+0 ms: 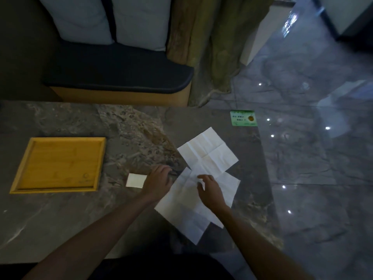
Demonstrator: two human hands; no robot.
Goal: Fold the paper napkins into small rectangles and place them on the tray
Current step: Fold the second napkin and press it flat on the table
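Unfolded napkins (203, 164) overlap near the table's (60, 219) right edge, one folded napkin (136, 180) lies beside the empty tray (58, 190) at left. Right hand (211, 191) pinches a sheet's centre, left hand (159, 181) rests loosely curled, holding nothing. Judged: starting next fold; needs corners aligned, flat crease

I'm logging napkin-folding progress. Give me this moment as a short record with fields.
tray: bamboo, left on table, holds nothing
folded napkin: small rectangle, on table right of tray
unfolded napkins: overlapping, right part of table
left hand: between folded napkin and sheets
right hand: over nearest sheet, fingers at its middle
green card: far table corner
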